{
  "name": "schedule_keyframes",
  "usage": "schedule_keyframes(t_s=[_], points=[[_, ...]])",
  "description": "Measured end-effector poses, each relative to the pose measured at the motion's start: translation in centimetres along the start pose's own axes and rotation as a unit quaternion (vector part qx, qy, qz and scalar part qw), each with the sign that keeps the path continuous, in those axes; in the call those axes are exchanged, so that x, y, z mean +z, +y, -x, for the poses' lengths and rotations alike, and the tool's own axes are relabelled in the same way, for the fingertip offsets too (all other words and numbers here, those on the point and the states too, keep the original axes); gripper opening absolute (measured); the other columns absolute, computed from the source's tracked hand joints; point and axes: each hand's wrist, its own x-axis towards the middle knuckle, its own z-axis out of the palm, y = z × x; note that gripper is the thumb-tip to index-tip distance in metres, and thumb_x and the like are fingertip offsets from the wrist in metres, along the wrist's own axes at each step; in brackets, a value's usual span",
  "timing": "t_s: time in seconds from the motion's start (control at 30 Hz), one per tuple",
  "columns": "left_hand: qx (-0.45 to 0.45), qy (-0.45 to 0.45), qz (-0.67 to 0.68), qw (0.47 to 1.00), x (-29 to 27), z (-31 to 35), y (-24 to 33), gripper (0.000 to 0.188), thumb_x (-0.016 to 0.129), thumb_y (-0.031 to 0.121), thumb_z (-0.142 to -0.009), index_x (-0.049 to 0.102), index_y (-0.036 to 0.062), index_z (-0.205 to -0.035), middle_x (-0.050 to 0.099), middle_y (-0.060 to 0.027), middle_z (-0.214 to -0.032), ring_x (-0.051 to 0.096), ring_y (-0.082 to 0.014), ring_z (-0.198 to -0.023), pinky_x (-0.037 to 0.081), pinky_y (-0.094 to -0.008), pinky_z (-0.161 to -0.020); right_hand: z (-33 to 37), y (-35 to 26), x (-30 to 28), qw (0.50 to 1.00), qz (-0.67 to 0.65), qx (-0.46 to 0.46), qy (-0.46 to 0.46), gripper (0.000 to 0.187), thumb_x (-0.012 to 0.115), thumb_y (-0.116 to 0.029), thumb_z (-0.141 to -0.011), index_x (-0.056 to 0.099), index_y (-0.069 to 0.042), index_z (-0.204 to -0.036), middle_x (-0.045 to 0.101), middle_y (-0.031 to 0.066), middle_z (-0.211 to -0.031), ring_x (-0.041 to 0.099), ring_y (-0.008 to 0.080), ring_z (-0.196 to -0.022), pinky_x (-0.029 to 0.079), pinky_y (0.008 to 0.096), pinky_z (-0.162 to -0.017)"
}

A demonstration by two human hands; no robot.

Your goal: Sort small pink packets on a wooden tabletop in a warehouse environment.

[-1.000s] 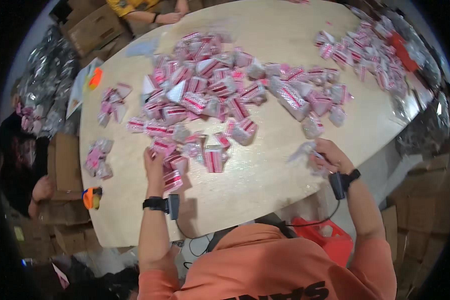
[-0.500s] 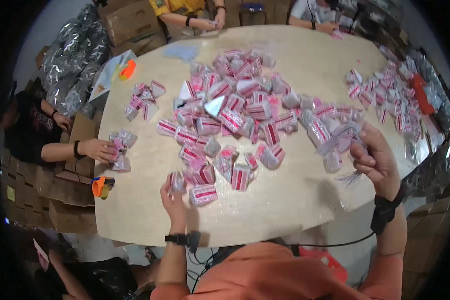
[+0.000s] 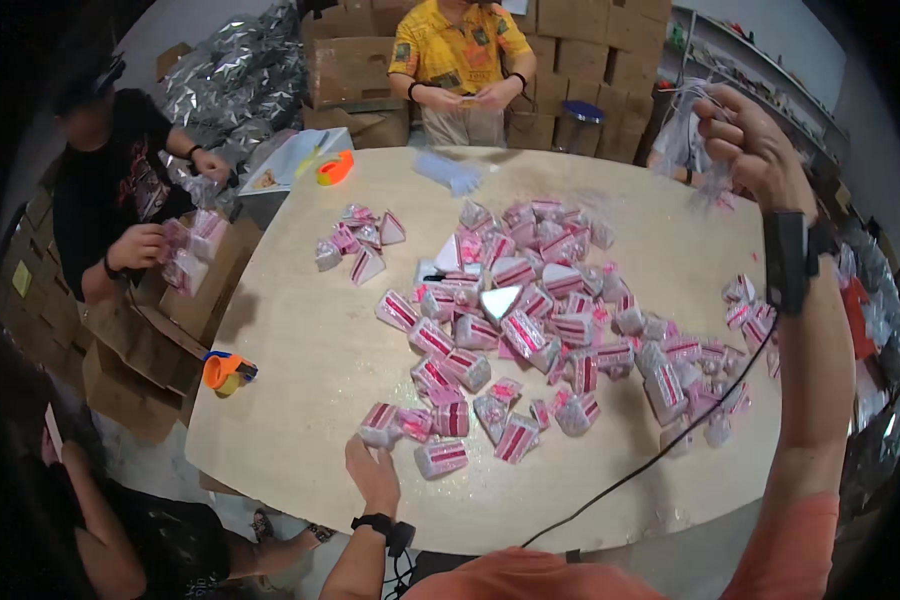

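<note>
My left hand point(image 3: 373, 472) is at the near left edge of a large pile, its fingers closed against a clear-wrapped toy cake slice point(image 3: 379, 425) that lies on the table. Pink and white layers show through the wrapping. High at the right, my right hand point(image 3: 750, 145) pinches a bunch of thin, pale, translucent strands point(image 3: 685, 135), which hang from the fingers; their exact kind is unclear. Many similar wrapped slices point(image 3: 515, 270) are heaped across the middle of the table. One wrapped slice point(image 3: 440, 458) lies just right of my left hand.
The pale table point(image 3: 300, 400) has an orange tape dispenser point(image 3: 229, 372) at its left edge and another point(image 3: 335, 168) at the far left. A person in black holds wrapped slices point(image 3: 192, 250) over a cardboard box point(image 3: 205, 285). A black cable point(image 3: 610, 487) crosses to my right wrist.
My right hand has risen from above the table's right side with the strands. My view has tilted up. The person at left has lifted wrapped slices off the table.
</note>
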Motion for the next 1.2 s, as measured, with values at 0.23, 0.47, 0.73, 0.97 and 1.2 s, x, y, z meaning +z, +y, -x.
schedule_keyframes(t_s=[0.23, 0.47, 0.73, 0.97, 1.2], points=[[0.026, 0.025, -0.073, 0.997, 0.4, 0.0, -0.5, 0.061, 0.064, 0.006, -0.075, 0.034, -0.0073, -0.127, 0.041, -0.0264, -0.124, 0.035, -0.0425, -0.120, 0.025, -0.0482, -0.103, -13.4, 1.4, 5.9, 0.999, 0.037, 0.018, 0.012, 0.014, 0.049, -0.016, -0.093, 0.048, -0.006, -0.083, 0.051, 0.0007, -0.062, 0.033, 0.0028, -0.041, 0.024, 0.0176, -0.031], [0.027, 0.009, -0.126, 0.992, 1.1, -0.4, -1.1, 0.070, 0.067, 0.009, -0.072, 0.031, -0.0085, -0.130, 0.038, -0.0258, -0.128, 0.029, -0.0432, -0.124, 0.023, -0.0497, -0.104, -26.7, 9.7, 8.9, 0.988, 0.116, 0.103, -0.025, 0.028, 0.046, -0.021, -0.092, 0.053, -0.009, -0.068, 0.042, -0.0044, -0.049, 0.033, 0.0032, -0.034, 0.032, 0.0181, -0.030], [-0.009, -0.061, -0.151, 0.987, 0.3, -0.8, -1.0, 0.071, 0.060, 0.026, -0.077, 0.029, -0.0109, -0.130, 0.034, -0.0276, -0.132, 0.028, -0.0437, -0.124, 0.019, -0.0537, -0.105, -31.8, 19.0, 13.2, 0.973, 0.105, 0.207, -0.011, 0.008, 0.047, -0.015, -0.090, 0.045, -0.007, -0.090, 0.052, 0.0017, -0.064, 0.038, 0.0059, -0.043, 0.034, 0.0208, -0.034], [-0.087, -0.100, -0.142, 0.981, 0.7, -2.1, -1.1, 0.074, 0.063, 0.021, -0.076, 0.029, -0.0057, -0.136, 0.034, -0.0290, -0.135, 0.028, -0.0446, -0.126, 0.023, -0.0477, -0.107, -32.7, 25.4, 13.0, 0.964, 0.151, 0.209, -0.059, 0.012, 0.046, -0.014, -0.089, 0.049, -0.007, -0.081, 0.047, -0.0023, -0.061, 0.037, 0.0046, -0.043, 0.034, 0.0201, -0.037], [-0.057, -0.122, -0.153, 0.979, -0.7, -3.7, 1.3, 0.074, 0.063, 0.023, -0.077, 0.029, -0.0073, -0.135, 0.035, -0.0265, -0.135, 0.027, -0.0446, -0.127, 0.022, -0.0508, -0.106, -33.1, 29.5, 14.0, 0.965, 0.130, 0.212, -0.089, 0.007, 0.050, -0.014, -0.088, 0.047, -0.008, -0.090, 0.054, 0.0008, -0.067, 0.040, 0.0053, -0.044, 0.034, 0.0209, -0.038]])
